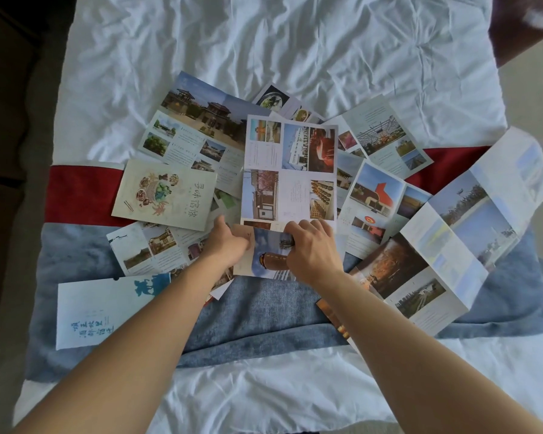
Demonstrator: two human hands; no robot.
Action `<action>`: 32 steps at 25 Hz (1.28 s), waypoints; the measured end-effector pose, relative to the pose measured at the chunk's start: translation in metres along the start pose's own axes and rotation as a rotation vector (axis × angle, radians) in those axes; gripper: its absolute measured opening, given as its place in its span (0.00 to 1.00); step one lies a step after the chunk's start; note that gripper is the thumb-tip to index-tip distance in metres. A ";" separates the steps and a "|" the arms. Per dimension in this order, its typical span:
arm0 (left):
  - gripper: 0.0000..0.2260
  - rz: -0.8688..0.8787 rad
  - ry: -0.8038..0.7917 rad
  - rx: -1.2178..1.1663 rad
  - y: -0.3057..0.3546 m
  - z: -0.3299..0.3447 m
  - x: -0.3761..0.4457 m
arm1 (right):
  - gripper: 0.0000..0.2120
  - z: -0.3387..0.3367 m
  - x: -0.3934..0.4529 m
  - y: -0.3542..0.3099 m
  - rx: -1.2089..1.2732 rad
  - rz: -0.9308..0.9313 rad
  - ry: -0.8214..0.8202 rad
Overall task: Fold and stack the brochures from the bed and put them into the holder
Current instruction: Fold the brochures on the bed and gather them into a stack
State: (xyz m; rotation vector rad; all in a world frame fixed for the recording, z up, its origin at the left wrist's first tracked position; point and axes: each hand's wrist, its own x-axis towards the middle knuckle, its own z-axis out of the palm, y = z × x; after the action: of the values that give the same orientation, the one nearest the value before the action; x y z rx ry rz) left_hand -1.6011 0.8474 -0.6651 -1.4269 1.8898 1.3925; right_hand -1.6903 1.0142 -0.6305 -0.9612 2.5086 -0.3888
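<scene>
Left hand (224,245): fingers curled on the left edge of the folded brochure (265,252) — gripping.
Right hand (312,245): pinched its top-right edge.
Folded brochure: glossy, rectangular, lay mid-pile near the bed's foot.
Open sheet (290,167): flat, photo grid, just beyond.
Other brochures (166,192): creased, fanned, overlapping.
Bed (295,51): wrinkled white sheet, red and blue-grey fabric bands.
</scene>
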 end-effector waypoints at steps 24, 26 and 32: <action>0.28 0.358 0.192 0.184 -0.013 -0.014 -0.016 | 0.08 0.008 -0.012 -0.010 -0.138 -0.063 0.096; 0.32 0.349 0.171 0.146 -0.013 -0.014 -0.015 | 0.12 0.005 -0.012 -0.012 -0.082 -0.050 0.124; 0.48 0.047 -0.086 -0.050 -0.013 -0.021 -0.017 | 0.12 -0.005 -0.016 -0.016 -0.021 -0.025 0.149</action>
State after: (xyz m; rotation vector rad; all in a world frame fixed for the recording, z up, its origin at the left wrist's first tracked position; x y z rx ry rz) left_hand -1.5777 0.8377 -0.6497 -1.3316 1.8578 1.5076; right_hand -1.6729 1.0143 -0.6154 -1.0063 2.6410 -0.4575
